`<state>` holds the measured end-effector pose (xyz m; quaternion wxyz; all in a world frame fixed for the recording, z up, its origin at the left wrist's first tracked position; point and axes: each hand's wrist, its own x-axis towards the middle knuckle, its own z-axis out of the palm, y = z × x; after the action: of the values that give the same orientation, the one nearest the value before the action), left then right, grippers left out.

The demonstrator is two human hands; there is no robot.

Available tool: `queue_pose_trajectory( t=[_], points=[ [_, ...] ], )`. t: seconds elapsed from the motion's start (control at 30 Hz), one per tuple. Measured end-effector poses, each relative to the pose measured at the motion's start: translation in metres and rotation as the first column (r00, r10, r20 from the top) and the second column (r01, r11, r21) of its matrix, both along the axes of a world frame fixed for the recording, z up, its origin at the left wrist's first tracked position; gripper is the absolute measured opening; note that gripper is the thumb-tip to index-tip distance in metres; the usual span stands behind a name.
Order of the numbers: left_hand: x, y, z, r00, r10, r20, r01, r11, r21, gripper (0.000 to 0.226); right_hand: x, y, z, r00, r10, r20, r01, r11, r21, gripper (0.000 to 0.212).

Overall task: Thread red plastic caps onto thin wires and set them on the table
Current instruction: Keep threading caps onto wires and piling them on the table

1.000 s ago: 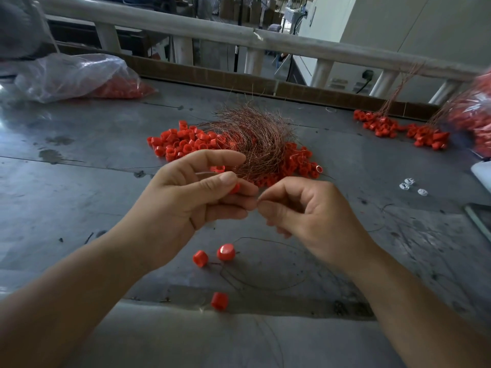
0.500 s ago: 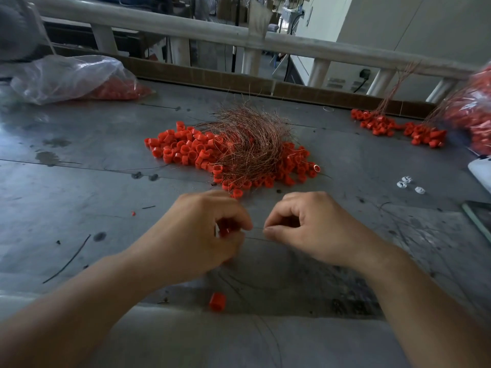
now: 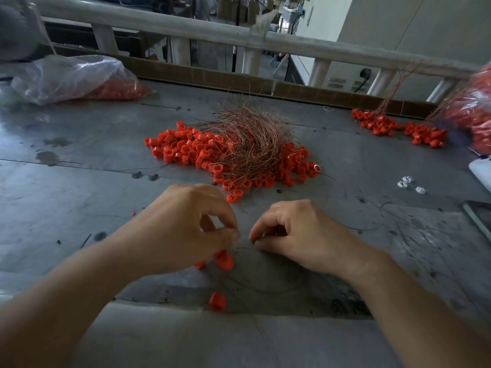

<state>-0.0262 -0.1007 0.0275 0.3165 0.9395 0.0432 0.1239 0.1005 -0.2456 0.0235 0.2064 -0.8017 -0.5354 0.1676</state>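
Observation:
My left hand point(image 3: 183, 229) and my right hand point(image 3: 303, 235) are low over the grey metal table point(image 3: 79, 195), their fingertips almost meeting. Each pinches thumb against forefinger, apparently on a thin wire that barely shows. Just under my left fingers are two red caps point(image 3: 225, 261), one half hidden by the hand. A single red cap point(image 3: 218, 301) lies nearer to me. A faint wire loop point(image 3: 265, 289) lies on the table below my hands. Beyond them is a heap of loose red caps point(image 3: 183, 150) under a tangle of copper wires point(image 3: 249, 144).
Wired cap bundles point(image 3: 377, 123) lie at the far right beside a red-filled bag point(image 3: 475, 115). A clear bag of caps point(image 3: 79, 78) lies far left. Small white bits point(image 3: 406, 181), a white object point(image 3: 482, 171) and a dark flat device point(image 3: 478, 219) are at the right edge. A railing point(image 3: 239, 35) runs behind.
Both hands have come down from mid-air to the table. The cap pinched in my left fingers is no longer there; two caps now show beneath that hand.

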Motion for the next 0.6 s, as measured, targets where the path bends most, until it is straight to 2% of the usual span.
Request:
queue_pose_trajectory(
  t=[0.17, 0.23, 0.33, 0.4, 0.5, 0.6],
  points=[
    [0.006, 0.011, -0.004, 0.962, 0.268, -0.045, -0.266, 0.963, 0.053, 0.030, -0.001, -0.001, 0.001, 1.000, 0.008, 0.002, -0.008, 1.000, -0.001, 0.012],
    [0.007, 0.021, -0.005, 0.922, 0.382, -0.063, -0.378, 0.923, 0.068, 0.030, 0.000, -0.002, 0.002, 1.000, -0.007, -0.006, 0.007, 1.000, 0.017, 0.014],
    [0.009, 0.033, -0.007, 0.861, 0.508, -0.007, -0.507, 0.860, 0.059, 0.023, 0.004, -0.004, 0.004, 0.999, -0.049, -0.014, 0.050, 0.996, 0.075, 0.013],
    [0.010, 0.037, -0.008, 0.837, 0.548, -0.002, -0.547, 0.835, 0.063, 0.017, 0.006, -0.005, 0.005, 0.998, -0.069, -0.014, 0.070, 0.994, 0.087, 0.012],
    [0.012, 0.036, -0.013, 0.853, 0.522, -0.023, -0.519, 0.852, 0.071, 0.012, 0.007, -0.007, 0.005, 0.997, -0.073, -0.012, 0.074, 0.992, 0.103, 0.010],
    [0.014, 0.036, -0.017, 0.863, 0.504, 0.023, -0.504, 0.862, 0.057, 0.021, 0.008, -0.008, 0.005, 0.997, -0.075, -0.005, 0.075, 0.991, 0.112, 0.009]
  ],
)
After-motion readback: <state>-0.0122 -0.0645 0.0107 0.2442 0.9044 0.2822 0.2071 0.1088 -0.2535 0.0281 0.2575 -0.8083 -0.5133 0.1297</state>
